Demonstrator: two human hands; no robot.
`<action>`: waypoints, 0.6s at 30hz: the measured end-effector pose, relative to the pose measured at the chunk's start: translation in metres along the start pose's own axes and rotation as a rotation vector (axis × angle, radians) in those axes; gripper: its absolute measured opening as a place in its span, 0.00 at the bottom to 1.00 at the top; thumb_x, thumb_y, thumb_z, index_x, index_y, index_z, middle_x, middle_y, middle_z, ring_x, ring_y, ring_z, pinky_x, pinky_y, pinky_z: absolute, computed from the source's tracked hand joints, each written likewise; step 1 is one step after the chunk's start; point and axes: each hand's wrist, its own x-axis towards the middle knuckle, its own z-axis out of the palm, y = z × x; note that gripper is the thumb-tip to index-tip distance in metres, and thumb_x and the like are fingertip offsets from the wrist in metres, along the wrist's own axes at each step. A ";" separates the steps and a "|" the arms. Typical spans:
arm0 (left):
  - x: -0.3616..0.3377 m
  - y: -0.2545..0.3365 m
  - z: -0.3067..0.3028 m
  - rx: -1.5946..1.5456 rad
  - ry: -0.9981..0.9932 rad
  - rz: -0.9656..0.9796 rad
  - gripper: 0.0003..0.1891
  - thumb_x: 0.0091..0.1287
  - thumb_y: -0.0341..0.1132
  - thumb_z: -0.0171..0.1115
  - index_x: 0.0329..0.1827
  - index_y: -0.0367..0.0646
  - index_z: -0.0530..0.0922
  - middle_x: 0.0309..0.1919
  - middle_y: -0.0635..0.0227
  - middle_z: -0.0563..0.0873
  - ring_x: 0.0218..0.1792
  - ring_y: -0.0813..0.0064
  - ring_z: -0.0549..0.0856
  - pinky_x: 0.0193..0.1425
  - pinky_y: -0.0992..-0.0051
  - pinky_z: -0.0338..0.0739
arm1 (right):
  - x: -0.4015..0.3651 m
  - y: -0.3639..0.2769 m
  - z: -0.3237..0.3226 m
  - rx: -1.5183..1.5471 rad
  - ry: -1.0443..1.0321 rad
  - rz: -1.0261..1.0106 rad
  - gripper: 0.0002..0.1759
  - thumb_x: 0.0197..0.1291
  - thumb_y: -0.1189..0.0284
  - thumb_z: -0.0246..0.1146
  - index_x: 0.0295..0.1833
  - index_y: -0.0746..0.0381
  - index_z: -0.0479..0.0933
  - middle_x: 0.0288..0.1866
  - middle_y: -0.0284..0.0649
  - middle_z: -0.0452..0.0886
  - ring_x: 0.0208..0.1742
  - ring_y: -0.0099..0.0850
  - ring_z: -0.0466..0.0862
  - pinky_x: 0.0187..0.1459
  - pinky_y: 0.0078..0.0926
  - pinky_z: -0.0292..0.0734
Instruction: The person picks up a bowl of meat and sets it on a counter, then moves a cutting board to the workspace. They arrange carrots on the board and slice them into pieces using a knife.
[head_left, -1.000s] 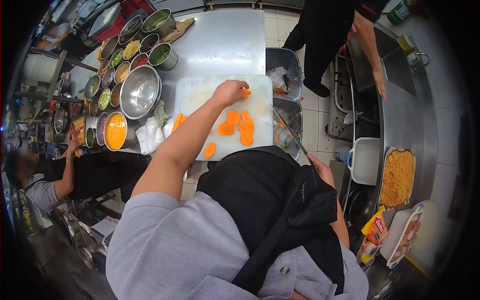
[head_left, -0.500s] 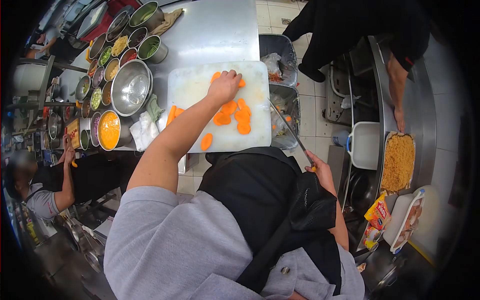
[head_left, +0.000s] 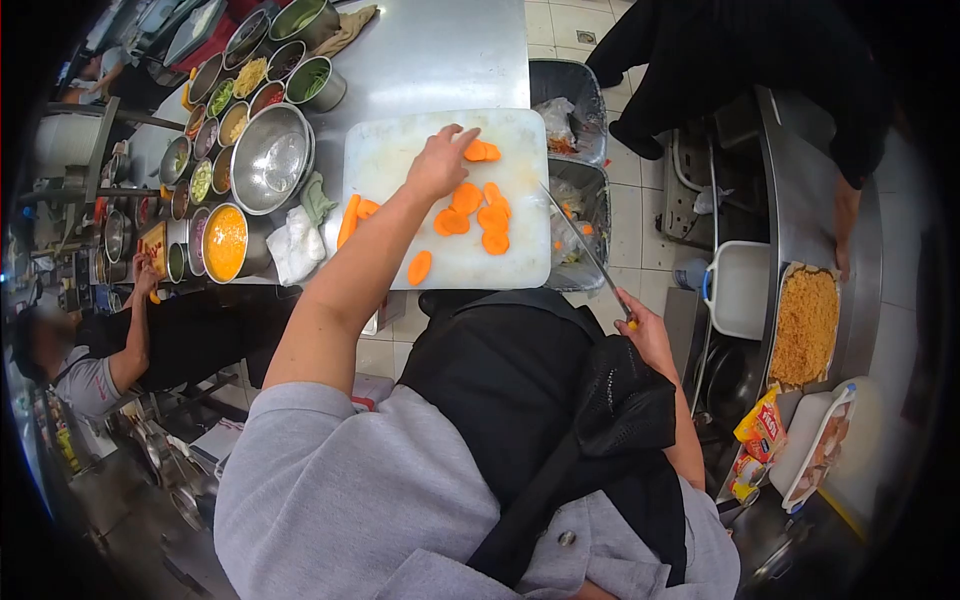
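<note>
Head view, from the left: round metal containers crowd the surface (head_left: pixel 430 60), holding pale-green pieces (head_left: pixel 202 180), yellow shreds (head_left: pixel 250 76) and green strips (head_left: pixel 314 80), and a steel pot (head_left: pixel 258 256) of orange-yellow liquid (head_left: pixel 225 243) sits near a shiny mixing bowl (head_left: pixel 272 160). Bright orange carrot slices (head_left: pixel 495 243), flat, smooth and roundish, lie on the white cutting board (head_left: pixel 385 145), several overlapping, one apart near its lower edge. The left hand (head_left: pixel 440 165) reaches over the board, fingers loosely parted beside the upper slices; contact is unclear. Bins (head_left: pixel 592 95) beside the board hold scraps. The right hand's (head_left: pixel 648 333) fingers grip a knife (head_left: pixel 585 243) by its handle. Farther right are a white tub (head_left: pixel 745 320), a paper-lined tray (head_left: pixel 797 267) of golden crumbly food (head_left: pixel 805 325) and a white container (head_left: pixel 795 450) of pinkish pieces (head_left: pixel 823 455).
</note>
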 end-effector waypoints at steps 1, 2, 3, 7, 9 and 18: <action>0.001 -0.002 0.007 0.001 0.004 -0.003 0.35 0.65 0.31 0.70 0.77 0.58 0.72 0.75 0.60 0.71 0.66 0.53 0.79 0.65 0.59 0.83 | 0.001 0.000 0.000 -0.006 -0.006 0.005 0.38 0.61 0.73 0.71 0.77 0.45 0.72 0.51 0.48 0.86 0.43 0.45 0.85 0.50 0.39 0.79; 0.004 0.003 0.011 0.027 0.003 0.021 0.35 0.64 0.31 0.70 0.77 0.59 0.72 0.75 0.60 0.72 0.66 0.52 0.79 0.65 0.59 0.82 | 0.002 0.000 0.000 -0.012 -0.012 0.010 0.38 0.61 0.73 0.71 0.77 0.45 0.73 0.53 0.48 0.87 0.43 0.44 0.85 0.50 0.39 0.79; 0.008 0.006 0.014 0.052 0.002 0.045 0.36 0.63 0.31 0.71 0.76 0.60 0.72 0.74 0.61 0.73 0.66 0.51 0.79 0.66 0.58 0.82 | 0.004 -0.001 -0.001 -0.015 -0.011 0.007 0.38 0.61 0.73 0.71 0.77 0.45 0.73 0.53 0.48 0.87 0.43 0.44 0.85 0.50 0.39 0.79; 0.027 0.019 0.012 0.128 -0.145 -0.074 0.32 0.63 0.31 0.71 0.73 0.57 0.76 0.71 0.63 0.77 0.65 0.54 0.80 0.63 0.57 0.83 | 0.005 -0.005 -0.004 -0.060 -0.039 -0.006 0.38 0.60 0.73 0.71 0.77 0.46 0.72 0.50 0.48 0.86 0.42 0.45 0.84 0.50 0.39 0.79; 0.020 0.027 0.004 0.034 -0.093 -0.086 0.27 0.64 0.32 0.71 0.69 0.55 0.79 0.64 0.64 0.82 0.62 0.56 0.82 0.61 0.57 0.84 | 0.004 -0.006 -0.003 -0.030 -0.024 -0.048 0.38 0.60 0.73 0.71 0.77 0.45 0.72 0.47 0.47 0.86 0.42 0.45 0.84 0.50 0.40 0.79; -0.034 0.014 0.022 0.042 -0.116 -0.135 0.20 0.62 0.32 0.72 0.57 0.43 0.81 0.53 0.56 0.85 0.55 0.55 0.85 0.57 0.57 0.82 | -0.006 0.029 0.013 0.075 0.030 -0.001 0.40 0.59 0.74 0.73 0.77 0.43 0.72 0.37 0.43 0.83 0.33 0.35 0.80 0.42 0.34 0.79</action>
